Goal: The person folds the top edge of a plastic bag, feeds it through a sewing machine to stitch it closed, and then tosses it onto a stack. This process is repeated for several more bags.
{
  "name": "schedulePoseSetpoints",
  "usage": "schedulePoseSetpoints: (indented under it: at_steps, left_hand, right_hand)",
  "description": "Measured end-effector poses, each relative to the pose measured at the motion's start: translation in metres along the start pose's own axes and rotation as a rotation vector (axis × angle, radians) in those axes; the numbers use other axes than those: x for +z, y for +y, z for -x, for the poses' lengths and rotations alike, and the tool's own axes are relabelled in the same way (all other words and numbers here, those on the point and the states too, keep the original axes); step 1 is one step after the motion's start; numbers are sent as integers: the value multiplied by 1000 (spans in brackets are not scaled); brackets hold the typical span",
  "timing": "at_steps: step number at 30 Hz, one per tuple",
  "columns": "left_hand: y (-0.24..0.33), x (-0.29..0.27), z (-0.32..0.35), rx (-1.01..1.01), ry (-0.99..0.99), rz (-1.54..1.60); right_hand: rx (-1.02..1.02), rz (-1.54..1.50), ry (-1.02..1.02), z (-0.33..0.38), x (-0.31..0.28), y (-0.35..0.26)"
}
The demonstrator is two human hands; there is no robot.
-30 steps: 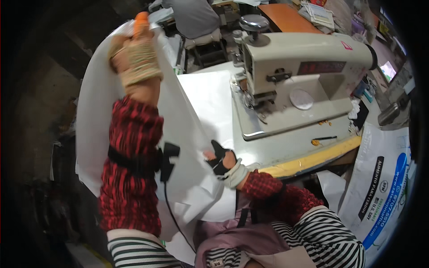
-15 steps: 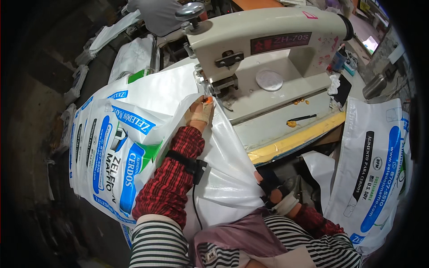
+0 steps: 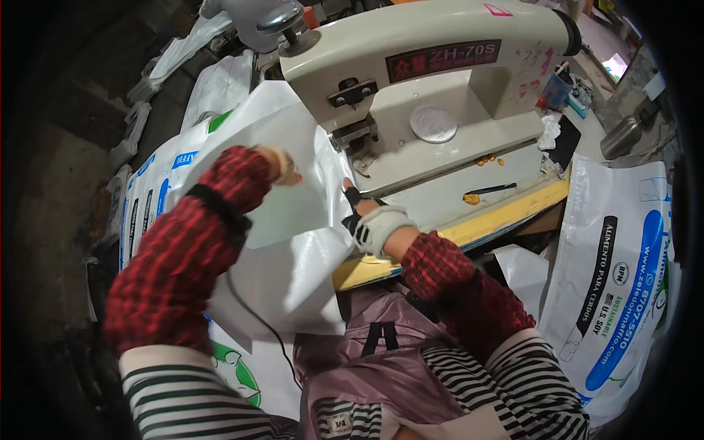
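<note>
A large white woven sack (image 3: 282, 279) lies across the left side of the sewing machine (image 3: 469, 84), with its pale, plain side turned up. Over it is my left hand (image 3: 279, 166), fingers curled and closed; whether sack material is pinched in them is hidden. My right hand (image 3: 369, 214), in a black fingerless glove with a white band at the wrist, closes on the sack's right edge just in front of the needle area. One bare fingertip points toward the machine's needle end.
A yellow-edged table (image 3: 506, 215) carries the machine, a black-handled tool (image 3: 491, 193) and a white round disc (image 3: 433, 125). Printed sacks (image 3: 612, 286) hang at the right. Folded white sacks (image 3: 220, 92) lie at the back left, near another person (image 3: 257, 22).
My left hand has moved left and away from the needle area. My right hand has risen from my lap to the sack's edge. The sack's printed side has been turned away.
</note>
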State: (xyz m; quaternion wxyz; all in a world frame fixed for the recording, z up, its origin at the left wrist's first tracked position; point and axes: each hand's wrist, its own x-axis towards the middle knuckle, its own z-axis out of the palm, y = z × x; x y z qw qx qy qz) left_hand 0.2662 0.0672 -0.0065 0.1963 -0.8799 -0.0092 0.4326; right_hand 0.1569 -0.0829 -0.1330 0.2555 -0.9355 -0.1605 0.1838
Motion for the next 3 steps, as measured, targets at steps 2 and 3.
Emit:
schedulePoseSetpoints:
  at_steps: [2, 3]
  left_hand:
    - [-40, 17, 11, 277, -215, 215]
    - [-48, 24, 16, 261, -220, 230]
  right_hand:
    - [62, -209, -172, 0, -19, -16]
    - [43, -420, -526, 10, -47, -27]
